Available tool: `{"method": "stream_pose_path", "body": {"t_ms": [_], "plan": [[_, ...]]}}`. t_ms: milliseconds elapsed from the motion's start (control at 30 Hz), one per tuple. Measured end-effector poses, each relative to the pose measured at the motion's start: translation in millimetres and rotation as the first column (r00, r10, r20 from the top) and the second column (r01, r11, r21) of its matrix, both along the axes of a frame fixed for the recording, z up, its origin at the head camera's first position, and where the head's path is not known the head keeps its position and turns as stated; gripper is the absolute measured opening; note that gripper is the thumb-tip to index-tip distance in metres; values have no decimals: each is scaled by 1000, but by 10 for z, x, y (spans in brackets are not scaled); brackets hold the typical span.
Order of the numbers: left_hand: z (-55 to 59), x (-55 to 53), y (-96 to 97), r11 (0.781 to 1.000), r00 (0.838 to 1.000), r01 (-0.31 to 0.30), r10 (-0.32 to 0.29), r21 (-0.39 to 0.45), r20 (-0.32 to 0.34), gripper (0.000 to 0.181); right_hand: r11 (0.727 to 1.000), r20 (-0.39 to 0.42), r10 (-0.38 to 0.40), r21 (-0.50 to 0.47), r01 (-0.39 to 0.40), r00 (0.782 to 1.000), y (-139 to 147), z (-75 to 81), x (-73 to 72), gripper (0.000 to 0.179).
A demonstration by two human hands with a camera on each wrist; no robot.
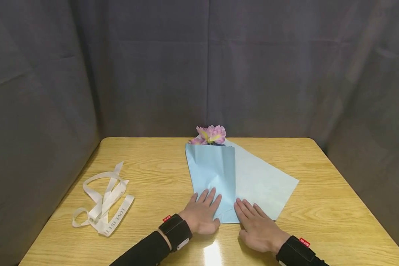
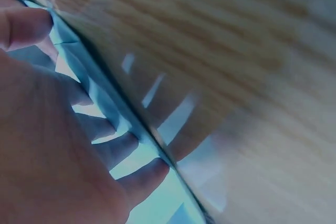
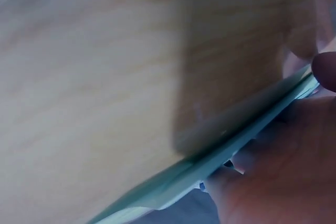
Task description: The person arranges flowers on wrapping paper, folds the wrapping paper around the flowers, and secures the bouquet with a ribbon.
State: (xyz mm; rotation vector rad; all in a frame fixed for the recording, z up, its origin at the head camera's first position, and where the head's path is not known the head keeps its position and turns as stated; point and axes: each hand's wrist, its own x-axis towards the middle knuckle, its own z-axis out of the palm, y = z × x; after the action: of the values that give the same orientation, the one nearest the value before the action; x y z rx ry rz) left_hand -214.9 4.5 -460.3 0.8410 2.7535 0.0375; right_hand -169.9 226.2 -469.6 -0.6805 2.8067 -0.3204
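Observation:
Light blue wrapping paper (image 1: 211,166) lies folded over a bunch of flowers. Pink-purple blooms (image 1: 216,133) with yellow streaks poke out above its top edge; their stems are hidden inside. An unfolded flap (image 1: 262,177) of the same paper spreads to the right, its corner pointing right. My left hand (image 1: 203,214) rests with spread fingers on the lower left of the folded part. With fingers straight and together, my right hand (image 1: 257,225) presses the paper at the lower end of the fold's right edge. In the left wrist view, fingers (image 2: 144,179) lie along the paper's edge.
A loosely coiled white ribbon (image 1: 108,199) with printed lettering lies on the left of the wooden table (image 1: 153,159). Dark grey cloth (image 1: 153,74) hangs behind the table and along both sides.

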Motion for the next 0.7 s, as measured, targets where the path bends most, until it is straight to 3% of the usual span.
{"method": "stream_pose_path", "body": {"t_ms": [167,333,433,533,567,700], "plan": [[0,5,0,999,1000,13,-12,51,-10,72,1000,-34,-4,6,4,999,-27,22,9,64],[-21,1,6,997,1000,16,-15,79,-19,75,1000,-162,-1,5,2,987,-66,78,67,65],[-12,5,7,997,1000,8,-6,83,-22,77,1000,-320,10,-3,-11,947,-94,107,131,58],[12,10,1,997,1000,-12,13,75,-18,78,999,-426,-6,-44,-14,905,-133,135,207,20],[23,14,-3,997,1000,-19,21,72,-21,78,997,-418,-17,-70,-13,908,-146,145,235,7],[52,14,-24,996,999,-38,40,82,-18,80,994,-292,-50,-111,18,955,-178,150,326,20]]}}
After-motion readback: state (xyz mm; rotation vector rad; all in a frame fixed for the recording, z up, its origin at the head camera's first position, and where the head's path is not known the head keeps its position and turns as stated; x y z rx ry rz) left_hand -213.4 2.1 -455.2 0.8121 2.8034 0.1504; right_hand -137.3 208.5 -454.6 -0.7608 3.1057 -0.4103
